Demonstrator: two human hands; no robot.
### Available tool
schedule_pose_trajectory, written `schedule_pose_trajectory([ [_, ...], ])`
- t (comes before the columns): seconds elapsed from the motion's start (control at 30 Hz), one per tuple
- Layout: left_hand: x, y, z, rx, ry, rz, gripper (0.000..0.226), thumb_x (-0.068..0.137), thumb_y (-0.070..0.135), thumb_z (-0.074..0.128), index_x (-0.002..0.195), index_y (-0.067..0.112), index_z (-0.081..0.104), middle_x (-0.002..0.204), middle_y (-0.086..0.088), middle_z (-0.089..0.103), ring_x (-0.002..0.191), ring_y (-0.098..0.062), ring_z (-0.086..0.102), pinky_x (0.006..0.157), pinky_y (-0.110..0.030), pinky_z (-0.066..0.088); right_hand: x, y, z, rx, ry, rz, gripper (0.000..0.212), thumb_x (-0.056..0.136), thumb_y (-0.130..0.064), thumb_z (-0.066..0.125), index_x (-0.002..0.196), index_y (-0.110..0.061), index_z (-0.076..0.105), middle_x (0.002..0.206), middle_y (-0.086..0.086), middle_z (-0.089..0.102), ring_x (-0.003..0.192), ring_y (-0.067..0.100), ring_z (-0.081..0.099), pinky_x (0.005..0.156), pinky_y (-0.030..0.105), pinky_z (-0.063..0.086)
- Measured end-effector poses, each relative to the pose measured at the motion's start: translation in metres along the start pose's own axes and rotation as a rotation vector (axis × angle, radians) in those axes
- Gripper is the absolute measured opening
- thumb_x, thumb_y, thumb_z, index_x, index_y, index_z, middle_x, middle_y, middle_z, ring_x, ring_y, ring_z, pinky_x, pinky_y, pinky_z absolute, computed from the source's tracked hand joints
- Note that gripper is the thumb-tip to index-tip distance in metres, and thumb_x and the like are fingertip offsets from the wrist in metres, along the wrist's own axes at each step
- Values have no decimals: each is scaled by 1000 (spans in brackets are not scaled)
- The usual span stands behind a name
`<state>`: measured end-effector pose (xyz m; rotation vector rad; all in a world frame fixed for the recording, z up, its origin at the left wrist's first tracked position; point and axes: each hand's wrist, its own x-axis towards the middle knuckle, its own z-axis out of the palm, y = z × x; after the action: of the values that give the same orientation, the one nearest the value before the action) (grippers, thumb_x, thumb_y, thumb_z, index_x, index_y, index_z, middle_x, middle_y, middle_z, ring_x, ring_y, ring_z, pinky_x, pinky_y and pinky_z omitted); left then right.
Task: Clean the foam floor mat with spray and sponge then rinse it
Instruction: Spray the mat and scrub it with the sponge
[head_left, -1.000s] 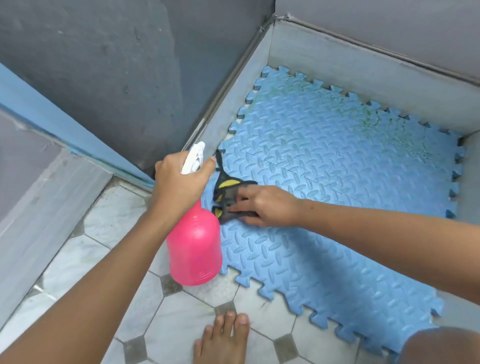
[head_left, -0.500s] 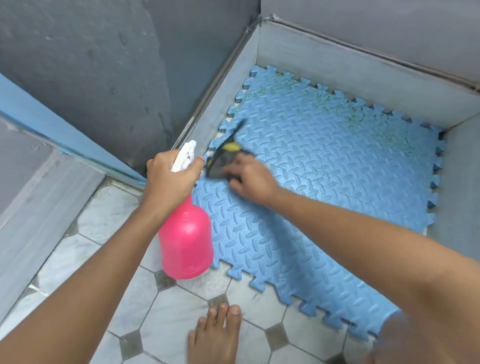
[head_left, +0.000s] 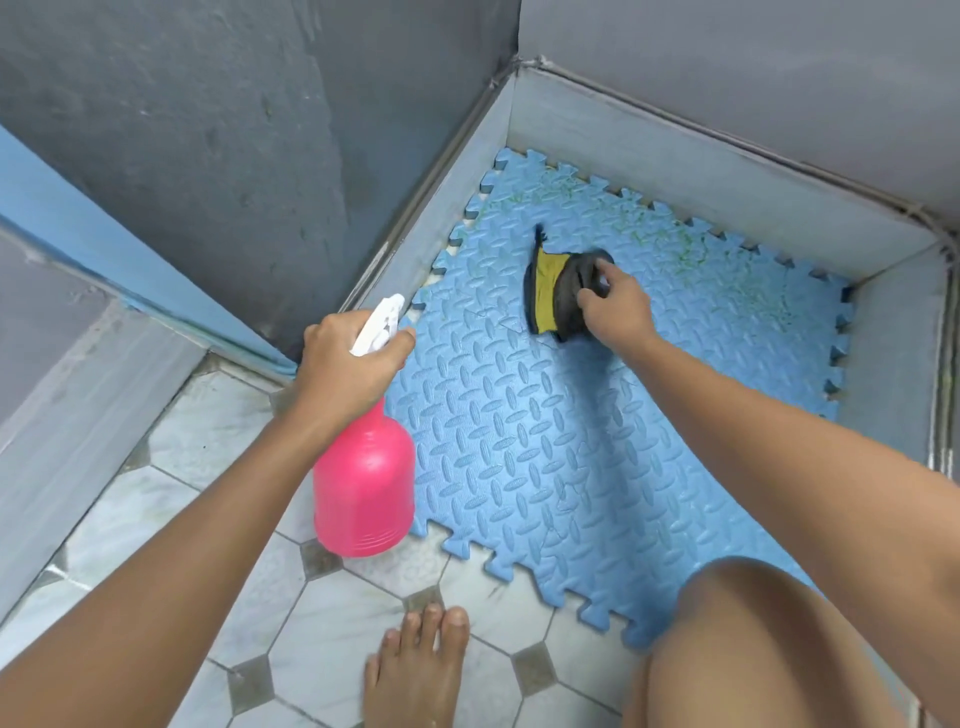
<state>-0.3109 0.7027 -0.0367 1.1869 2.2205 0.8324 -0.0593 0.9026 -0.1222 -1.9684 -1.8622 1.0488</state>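
A blue foam floor mat (head_left: 545, 457) with interlocking edges lies in a low grey-walled corner. Green specks cover its far part (head_left: 675, 244). My right hand (head_left: 615, 306) presses a dark grey and yellow sponge (head_left: 553, 288) flat on the mat's far middle. My left hand (head_left: 348, 364) grips the white trigger head of a pink spray bottle (head_left: 363, 493), held upright over the mat's near left edge.
Grey low walls (head_left: 727, 171) fence the mat on three sides. White and grey floor tiles (head_left: 332, 639) lie in front. My bare foot (head_left: 415, 670) rests on the tiles and my knee (head_left: 753, 639) hangs over the mat's near corner. A blue strip (head_left: 104, 249) runs along the left wall.
My right hand has slid the sponge from the mat's left edge, beside the bottle, up and to the right toward the green specks. The bottle stays in my left hand.
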Motion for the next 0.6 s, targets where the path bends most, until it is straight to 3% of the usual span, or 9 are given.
schedule_pose_trajectory([
  [0.07, -1, 0, 0, -2, -14, 19, 46, 84, 48, 64, 70, 4, 66, 62, -16, 65, 66, -35, 64, 74, -45, 54, -3, 2, 11, -221, 8, -153, 63, 92, -49, 56, 150, -36, 37, 156, 3, 35, 140, 30, 31, 110, 55, 34],
  [0.13, -4, -2, -4, -17, -31, 45, 47, 81, 50, 64, 69, 5, 64, 63, -18, 65, 64, -37, 64, 71, -46, 55, -3, -1, 26, -388, -21, -244, 69, 91, -58, 56, 153, -35, 33, 159, 2, 27, 140, 31, 26, 108, 55, 34],
  [0.23, -6, -9, -16, -5, -47, 78, 45, 85, 47, 71, 67, 7, 59, 61, -15, 62, 61, -33, 57, 66, -42, 48, -5, -11, 49, -302, 40, -219, 58, 95, -39, 60, 148, -19, 44, 148, 10, 35, 130, 34, 40, 105, 51, 43],
  [0.27, -8, -11, -21, -8, -42, 90, 46, 87, 45, 74, 65, 8, 56, 56, -11, 56, 56, -28, 50, 61, -39, 43, -13, -19, 60, -263, 21, -299, 50, 95, -32, 61, 141, -15, 51, 141, 12, 40, 122, 34, 47, 102, 49, 46],
  [0.37, -16, -13, -31, -6, -37, 143, 54, 92, 44, 74, 62, 12, 43, 52, 1, 40, 51, -14, 34, 51, -25, 28, -63, -43, 106, -320, -279, -926, 36, 91, -27, 63, 125, -15, 64, 124, 11, 52, 105, 30, 54, 94, 42, 49],
  [0.47, -20, -16, -35, -7, -53, 165, 53, 94, 43, 70, 63, 14, 40, 52, 1, 37, 51, -11, 33, 50, -24, 27, -85, -46, 132, -530, -555, -1521, 41, 90, -34, 62, 129, -23, 64, 125, 7, 57, 100, 25, 54, 82, 37, 43],
  [0.53, -19, -15, -35, -5, -62, 157, 51, 95, 43, 69, 62, 18, 40, 52, 3, 37, 51, -12, 35, 49, -22, 27, -52, -57, 128, -649, -472, -1649, 44, 90, -40, 59, 133, -30, 61, 128, 2, 58, 104, 22, 52, 82, 38, 39],
  [0.6, -16, -13, -33, 1, -80, 149, 49, 95, 46, 68, 62, 20, 42, 51, 4, 41, 50, -12, 40, 51, -21, 30, -2, -67, 118, -657, -235, -1508, 46, 91, -41, 54, 136, -35, 58, 130, -2, 58, 112, 23, 51, 88, 40, 37],
])
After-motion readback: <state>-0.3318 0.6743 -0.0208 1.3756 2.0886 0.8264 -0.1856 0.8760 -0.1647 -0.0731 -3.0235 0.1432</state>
